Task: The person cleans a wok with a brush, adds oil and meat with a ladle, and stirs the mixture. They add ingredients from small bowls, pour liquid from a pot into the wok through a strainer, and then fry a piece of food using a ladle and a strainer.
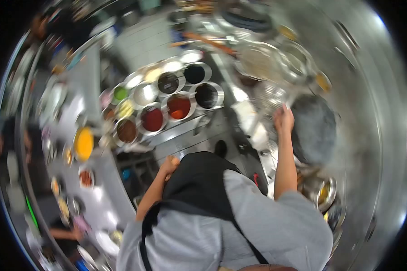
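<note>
Work at the dark wok is in progress; its contents are not discernible. The right hand is raised at the wok's left rim, fingers curled, possibly round a utensil handle; blur prevents confirmation. The left hand is fisted and holds nothing visible, below the filled seasoning bowls. No writing is legible.

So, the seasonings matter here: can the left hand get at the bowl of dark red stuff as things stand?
Probably yes. The left hand hangs by the apron, and the bowl of dark red stuff sits ahead of it with nothing visible between them.
</note>
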Tool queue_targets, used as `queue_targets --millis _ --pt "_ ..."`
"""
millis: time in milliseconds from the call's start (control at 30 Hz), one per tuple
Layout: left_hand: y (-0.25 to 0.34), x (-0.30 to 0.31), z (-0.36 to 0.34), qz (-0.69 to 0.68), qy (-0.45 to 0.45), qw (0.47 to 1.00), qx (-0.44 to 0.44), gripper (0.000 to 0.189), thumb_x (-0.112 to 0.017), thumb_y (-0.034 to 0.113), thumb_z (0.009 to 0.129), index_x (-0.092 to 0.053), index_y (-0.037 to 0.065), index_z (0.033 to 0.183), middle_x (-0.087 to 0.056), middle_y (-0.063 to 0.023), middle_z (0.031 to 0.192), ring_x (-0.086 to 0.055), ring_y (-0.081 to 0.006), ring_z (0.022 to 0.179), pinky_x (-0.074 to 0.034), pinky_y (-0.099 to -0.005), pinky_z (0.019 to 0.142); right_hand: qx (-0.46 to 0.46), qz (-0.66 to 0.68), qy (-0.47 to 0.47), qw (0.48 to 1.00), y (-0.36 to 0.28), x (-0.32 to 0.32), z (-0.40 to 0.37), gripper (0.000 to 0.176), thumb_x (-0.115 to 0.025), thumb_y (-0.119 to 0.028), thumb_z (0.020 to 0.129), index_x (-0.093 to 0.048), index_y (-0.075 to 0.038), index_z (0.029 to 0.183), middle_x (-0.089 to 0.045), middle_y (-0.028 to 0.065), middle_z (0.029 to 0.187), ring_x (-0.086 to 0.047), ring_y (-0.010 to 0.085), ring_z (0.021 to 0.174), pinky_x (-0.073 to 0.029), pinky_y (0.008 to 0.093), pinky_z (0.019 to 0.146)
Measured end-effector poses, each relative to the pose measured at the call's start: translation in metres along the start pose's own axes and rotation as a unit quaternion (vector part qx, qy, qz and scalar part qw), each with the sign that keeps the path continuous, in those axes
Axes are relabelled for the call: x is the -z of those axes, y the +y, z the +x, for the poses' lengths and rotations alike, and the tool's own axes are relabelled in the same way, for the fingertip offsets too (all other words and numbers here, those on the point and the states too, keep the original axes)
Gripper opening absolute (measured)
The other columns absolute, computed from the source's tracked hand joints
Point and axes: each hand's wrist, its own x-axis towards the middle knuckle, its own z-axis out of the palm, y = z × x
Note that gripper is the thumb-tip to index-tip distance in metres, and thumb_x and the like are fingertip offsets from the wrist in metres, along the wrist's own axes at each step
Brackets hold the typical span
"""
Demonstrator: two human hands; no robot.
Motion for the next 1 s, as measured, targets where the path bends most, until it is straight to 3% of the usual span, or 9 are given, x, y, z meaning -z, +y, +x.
queue_targets --millis 100,267,367,400,500,767,867,933,1000 --pt "0.018 -0.034 0.034 0.048 -0.055 0.997 0.019 0.090 -0.076 0.058 0.075 -0.038 0.004 0.135 -0.064 -0.0310 0.120 -0.060 -0.0465 0.116 -0.048 -0.0512 0.095 0.101 -0.247 0.091 0.959 -0.054 -0.008 0.091 0.018 -0.065 -0.017 0.093 -0.055 -0.003 0.094 -0.052 0.0049 0.064 -0.048 0.0191 0.040 -0.039 0.0343 0.036" --pt "0.088 -0.037 0.013 0.030 0.008 0.999 0.023 0.085 -0.078 0.052 0.074 -0.039 0.009 0.136 -0.063 -0.0321 0.121 -0.061 -0.0463 0.116 -0.049 -0.0492 0.093 0.087 -0.435 0.185 0.877 -0.092 0.007 0.208 0.014 -0.062 -0.013 0.092 -0.056 -0.002 0.085 -0.051 0.0020 0.059 -0.044 0.0143 0.039 -0.037 0.0305 0.036" --pt "0.091 -0.030 0.006 0.003 0.090 0.995 0.039 0.081 -0.080 0.044 0.073 -0.040 0.007 0.133 -0.066 -0.0284 0.117 -0.064 -0.0434 0.110 -0.050 -0.0481 0.092 -0.086 -0.076 0.044 0.992 -0.093 0.032 0.268 0.014 -0.060 -0.013 0.094 -0.058 -0.001 0.089 -0.050 0.0011 0.059 -0.044 0.0110 0.041 -0.038 0.0277 0.037" --pt "0.084 -0.029 0.005 -0.004 0.118 0.992 0.041 0.081 -0.081 0.040 0.073 -0.040 0.006 0.133 -0.067 -0.0269 0.115 -0.066 -0.0423 0.108 -0.050 -0.0477 0.091 -0.203 0.130 -0.007 0.970 -0.119 0.037 0.261 0.011 -0.056 -0.010 0.098 -0.056 0.000 0.092 -0.051 0.0004 0.060 -0.046 0.0100 0.043 -0.040 0.0230 0.041" --pt "0.054 -0.025 0.008 -0.020 0.095 0.993 0.066 0.079 -0.081 0.027 0.073 -0.037 0.002 0.134 -0.067 -0.0214 0.108 -0.068 -0.0341 0.100 -0.054 -0.0427 0.085 -0.244 0.406 -0.107 0.874 -0.155 0.064 0.240 0.023 -0.052 -0.011 0.101 -0.049 0.009 0.113 -0.048 0.0004 0.064 -0.043 0.0058 0.043 -0.038 0.0209 0.038" --pt "0.048 -0.012 0.009 -0.106 0.032 0.978 0.179 0.072 -0.076 0.011 0.078 -0.033 0.001 0.135 -0.064 -0.0167 0.107 -0.069 -0.0270 0.090 -0.056 -0.0365 0.068 -0.012 0.588 -0.275 0.760 -0.201 0.111 0.283 0.032 -0.050 -0.016 0.101 -0.053 0.013 0.115 -0.048 0.0027 0.070 -0.047 0.0094 0.051 -0.043 0.0236 0.046" --pt "0.088 -0.002 0.010 -0.074 0.041 0.987 0.136 0.073 -0.078 0.014 0.076 -0.035 0.001 0.133 -0.065 -0.0211 0.111 -0.070 -0.0330 0.095 -0.056 -0.0405 0.076 -0.026 0.591 -0.261 0.763 -0.210 0.109 0.277 0.030 -0.053 -0.015 0.100 -0.055 0.011 0.116 -0.048 0.0024 0.070 -0.047 0.0094 0.051 -0.043 0.0241 0.046" --pt "0.081 -0.011 0.031 0.050 0.102 0.993 0.016 0.071 -0.078 0.017 0.075 -0.038 0.002 0.131 -0.066 -0.0243 0.112 -0.069 -0.0382 0.099 -0.055 -0.0438 0.083 -0.071 0.464 -0.208 0.858 -0.208 0.108 0.264 0.026 -0.055 -0.014 0.098 -0.056 0.007 0.113 -0.048 0.0015 0.069 -0.047 0.0096 0.051 -0.044 0.0246 0.046" --pt "0.124 -0.003 0.032 0.064 0.056 0.996 0.030 0.071 -0.079 0.021 0.073 -0.040 0.004 0.129 -0.067 -0.0274 0.111 -0.068 -0.0427 0.102 -0.053 -0.0464 0.087 -0.078 0.262 -0.113 0.955 -0.195 0.100 0.251 0.013 -0.059 -0.011 0.095 -0.058 -0.001 0.103 -0.049 -0.0007 0.065 -0.047 0.0086 0.049 -0.042 0.0244 0.044"
